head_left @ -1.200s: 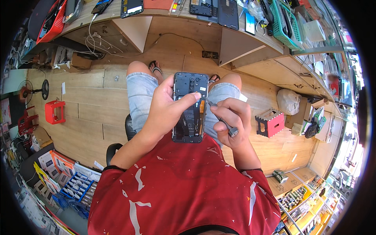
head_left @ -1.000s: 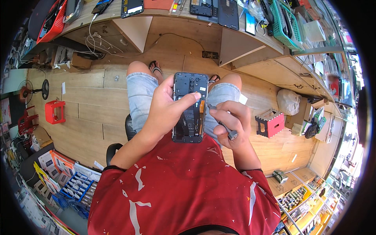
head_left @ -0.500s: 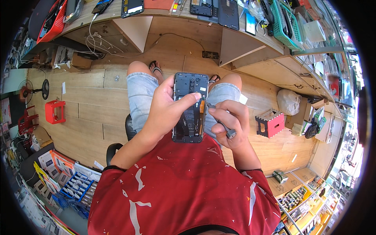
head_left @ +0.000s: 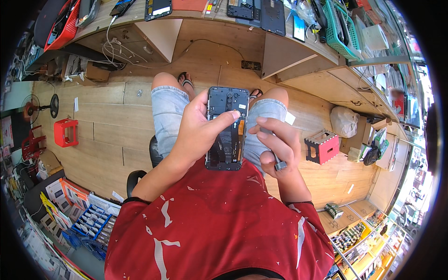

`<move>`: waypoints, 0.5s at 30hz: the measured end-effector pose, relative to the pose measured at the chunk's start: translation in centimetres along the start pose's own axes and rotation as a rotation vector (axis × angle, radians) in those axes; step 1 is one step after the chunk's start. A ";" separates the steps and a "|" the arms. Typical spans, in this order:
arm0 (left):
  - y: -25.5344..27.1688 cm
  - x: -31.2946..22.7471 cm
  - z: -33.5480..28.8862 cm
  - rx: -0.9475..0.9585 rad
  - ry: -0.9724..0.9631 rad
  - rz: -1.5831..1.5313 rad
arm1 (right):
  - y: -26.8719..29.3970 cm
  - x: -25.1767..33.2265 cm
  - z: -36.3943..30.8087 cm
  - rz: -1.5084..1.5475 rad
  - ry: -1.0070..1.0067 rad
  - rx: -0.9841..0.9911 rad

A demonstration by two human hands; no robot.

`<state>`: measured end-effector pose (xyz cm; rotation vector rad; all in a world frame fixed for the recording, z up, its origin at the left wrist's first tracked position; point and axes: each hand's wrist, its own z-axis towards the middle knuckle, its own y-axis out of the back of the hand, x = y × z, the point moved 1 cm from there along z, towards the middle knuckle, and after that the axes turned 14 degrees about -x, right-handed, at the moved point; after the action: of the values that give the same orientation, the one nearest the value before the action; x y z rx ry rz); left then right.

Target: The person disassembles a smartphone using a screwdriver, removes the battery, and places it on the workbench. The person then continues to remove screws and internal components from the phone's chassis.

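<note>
My left hand (head_left: 198, 125) grips a smartphone (head_left: 226, 140) with its back cover off, upright above my lap. My left thumb presses across its face just below the camera lenses. The black battery, a dark flex strip and an orange strip show inside the phone. To the right of the phone, and apart from it, my right hand (head_left: 283, 143) is closed round a slim grey hand tool (head_left: 280, 165). Its blunt end sticks out below the fingers; the rest is mostly hidden by them, and I cannot make out its exact kind.
Ahead runs a workbench (head_left: 196, 16) with phone parts, a red basket (head_left: 63, 33) and a green basket (head_left: 337, 32). A red stool (head_left: 65, 133) stands left on the floor, a red-and-black box-shaped stool (head_left: 322, 146) right. A fan (head_left: 53, 107) is at the far left.
My right hand has drawn a little away from the phone's right edge, and the tool has turned in its fingers. The left hand and the phone have stayed put.
</note>
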<state>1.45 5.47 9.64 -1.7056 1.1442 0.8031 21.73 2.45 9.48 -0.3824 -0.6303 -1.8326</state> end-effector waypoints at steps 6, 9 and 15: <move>0.1 0.1 0.0 0.006 0.005 -0.004 | 0.8 -0.5 0.8 -0.231 0.147 0.226; 0.1 0.0 0.0 0.010 0.017 -0.005 | 0.8 -0.5 0.3 -0.306 0.164 0.243; 0.0 -0.2 -0.1 0.004 0.034 -0.008 | 1.1 -0.6 0.2 -0.340 0.092 0.310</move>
<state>1.37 5.39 9.84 -1.7252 1.1607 0.7696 22.99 2.70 9.60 0.0182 -0.9432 -2.0156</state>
